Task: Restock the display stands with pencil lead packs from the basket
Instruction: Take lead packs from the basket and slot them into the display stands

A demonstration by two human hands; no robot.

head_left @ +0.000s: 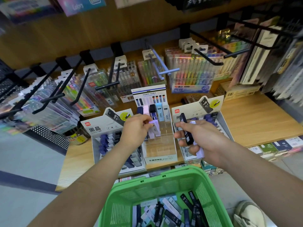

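Note:
My left hand [135, 130] pinches a pale lilac lead pack [155, 128] over the left column of the middle clear stand [159, 149], whose back row holds several upright packs. My right hand [199, 138] grips a black lead pack [186, 130] together with a lilac pack [199, 152], above the right white stand [227, 126]. The left white stand [96, 140] holds rows of dark blue and grey packs. The green basket [146, 190] sits below, near me, with several loose black, white and blue lead packs [170, 212] in it.
Black hooks [113, 69] with hanging pen sets jut out above the wooden shelf [255, 122]. A perforated black holder [49, 136] stands at the left. More small boxes line the shelf edge at the right [278, 146]. A shoe [247, 213] shows at bottom right.

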